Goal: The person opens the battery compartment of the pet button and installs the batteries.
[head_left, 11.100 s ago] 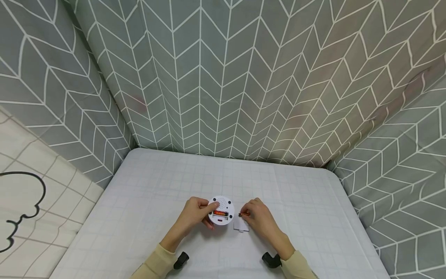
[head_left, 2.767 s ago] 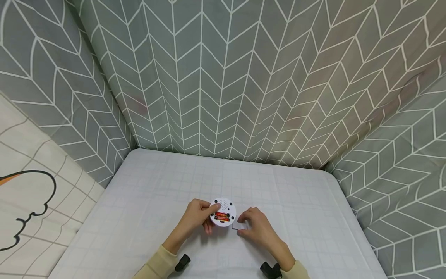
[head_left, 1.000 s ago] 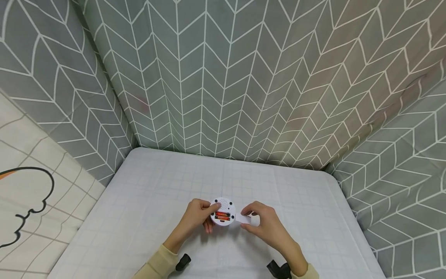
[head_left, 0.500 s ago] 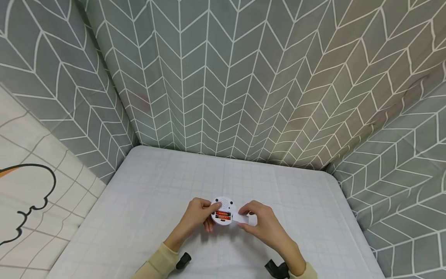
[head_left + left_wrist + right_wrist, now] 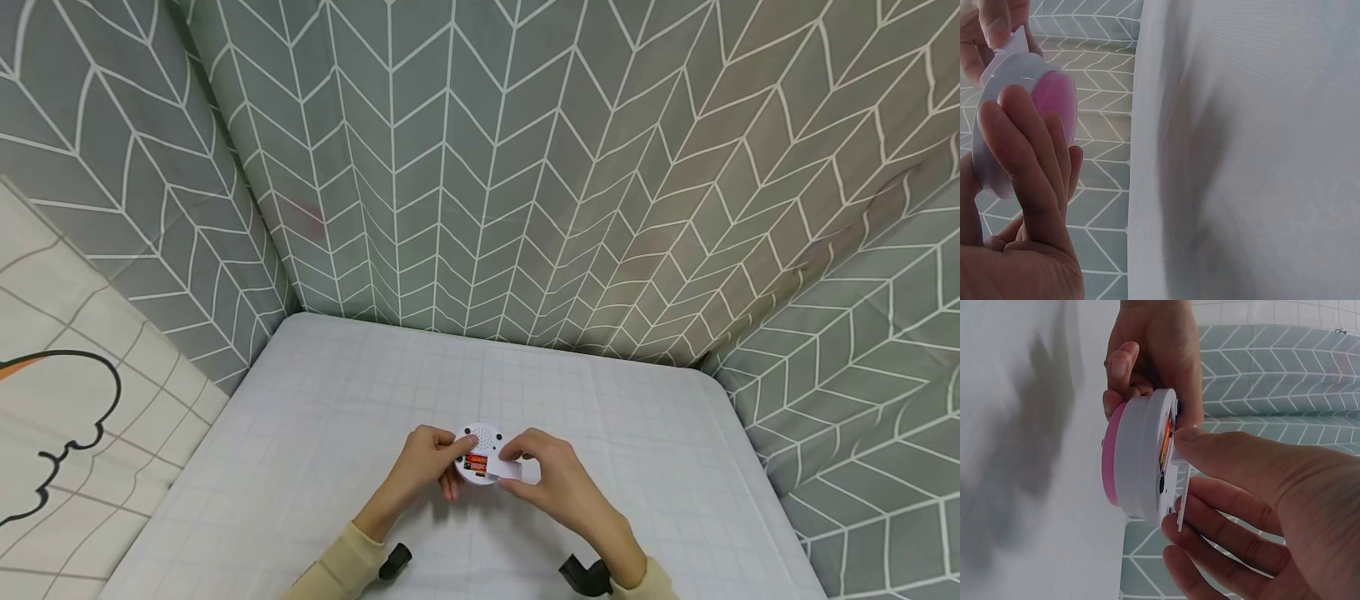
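My left hand [image 5: 423, 458] holds a round white device [image 5: 487, 437] with its back up, thumb across the speaker holes. Two red-orange batteries [image 5: 476, 463] lie in its open compartment, partly covered from the head view. My right hand [image 5: 557, 477] pinches a thin white battery cover [image 5: 504, 469] between thumb and fingers, over the right part of the compartment. In the right wrist view the cover [image 5: 1184, 495] stands at an angle to the device's back, close to the batteries [image 5: 1165, 445]. The device's pink face [image 5: 1057, 103] shows in the left wrist view.
Both hands are above a table [image 5: 375, 367] with a white cloth. Grey chevron-patterned curtains [image 5: 480, 183] surround its back and sides. A black wrist mount [image 5: 395, 562] sits at the left wrist, another black mount [image 5: 585, 575] at the right.
Both batteries are in the device now; earlier, one was in it and the right hand held another. Since then my right hand has picked up the cover and moved it left over the compartment.
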Tool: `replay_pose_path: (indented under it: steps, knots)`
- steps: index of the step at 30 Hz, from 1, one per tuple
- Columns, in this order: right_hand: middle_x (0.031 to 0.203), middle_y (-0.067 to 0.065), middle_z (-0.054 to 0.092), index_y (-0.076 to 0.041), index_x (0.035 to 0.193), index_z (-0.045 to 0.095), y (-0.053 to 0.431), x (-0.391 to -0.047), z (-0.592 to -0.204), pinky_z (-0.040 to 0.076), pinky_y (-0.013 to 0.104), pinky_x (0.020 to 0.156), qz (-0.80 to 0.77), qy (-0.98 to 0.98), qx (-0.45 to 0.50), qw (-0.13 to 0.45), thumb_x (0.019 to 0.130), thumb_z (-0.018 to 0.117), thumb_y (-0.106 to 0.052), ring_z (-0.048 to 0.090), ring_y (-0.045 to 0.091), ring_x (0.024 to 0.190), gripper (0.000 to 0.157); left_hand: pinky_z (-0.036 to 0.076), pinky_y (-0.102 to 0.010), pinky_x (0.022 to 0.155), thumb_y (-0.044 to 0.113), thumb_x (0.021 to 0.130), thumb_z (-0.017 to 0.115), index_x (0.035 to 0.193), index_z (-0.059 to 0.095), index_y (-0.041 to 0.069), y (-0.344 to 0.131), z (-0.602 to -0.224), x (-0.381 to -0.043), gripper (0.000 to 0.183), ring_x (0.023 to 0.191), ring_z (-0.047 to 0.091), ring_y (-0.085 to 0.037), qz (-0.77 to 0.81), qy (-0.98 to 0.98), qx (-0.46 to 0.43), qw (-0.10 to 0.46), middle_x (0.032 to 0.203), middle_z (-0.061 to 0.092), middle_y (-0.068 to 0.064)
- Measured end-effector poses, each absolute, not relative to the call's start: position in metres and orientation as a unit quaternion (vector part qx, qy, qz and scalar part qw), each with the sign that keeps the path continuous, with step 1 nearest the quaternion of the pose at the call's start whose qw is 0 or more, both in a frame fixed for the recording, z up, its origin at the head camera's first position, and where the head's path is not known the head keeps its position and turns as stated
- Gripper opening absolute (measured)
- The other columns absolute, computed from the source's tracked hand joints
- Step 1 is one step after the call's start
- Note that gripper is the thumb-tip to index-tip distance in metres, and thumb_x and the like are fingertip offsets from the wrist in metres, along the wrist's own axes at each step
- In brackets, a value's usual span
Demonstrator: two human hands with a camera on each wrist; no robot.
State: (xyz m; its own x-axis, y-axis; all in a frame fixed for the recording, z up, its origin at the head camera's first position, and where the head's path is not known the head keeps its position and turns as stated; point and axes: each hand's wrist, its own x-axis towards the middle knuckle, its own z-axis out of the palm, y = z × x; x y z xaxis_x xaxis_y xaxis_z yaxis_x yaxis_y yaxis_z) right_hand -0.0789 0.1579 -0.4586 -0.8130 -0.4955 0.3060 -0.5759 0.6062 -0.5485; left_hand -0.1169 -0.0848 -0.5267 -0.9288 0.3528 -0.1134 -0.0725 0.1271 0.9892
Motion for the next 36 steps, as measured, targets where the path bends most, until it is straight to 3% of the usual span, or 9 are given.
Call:
replay_pose_path:
  steps: [15,30,36]
  knots:
    - [0.098,-0.002,0.07,-0.014,0.103,0.073,0.135,-0.08,-0.455,0.061,0.036,0.081,0.323,-0.891,0.314,0.056,0.08,0.094,-0.014,0.066,0.015,0.092,0.032,0.056,-0.063,0.047,0.035,0.1,0.074,0.075,0.07,-0.002,-0.085,-0.522,-0.115,0.045,0.037,0.062,-0.016,0.664,0.724,0.103,0.157,0.053,0.066,-0.013]
    - [0.099,-0.005,0.069,-0.016,0.103,0.074,0.129,-0.08,-0.459,0.06,0.033,0.08,0.314,-0.895,0.312,0.061,0.08,0.094,-0.016,0.062,0.011,0.093,0.031,0.056,-0.064,0.049,0.035,0.101,0.073,0.077,0.072,-0.001,-0.085,-0.522,-0.114,0.043,0.037,0.061,-0.015,0.658,0.728,0.105,0.16,0.053,0.067,-0.015]
    - [0.101,-0.006,0.07,-0.017,0.101,0.075,0.128,-0.082,-0.46,0.059,0.027,0.083,0.308,-0.895,0.314,0.07,0.08,0.094,-0.017,0.062,0.009,0.096,0.029,0.057,-0.062,0.048,0.035,0.1,0.074,0.076,0.072,-0.001,-0.085,-0.522,-0.116,0.043,0.037,0.061,-0.015,0.66,0.727,0.104,0.161,0.053,0.067,-0.015]
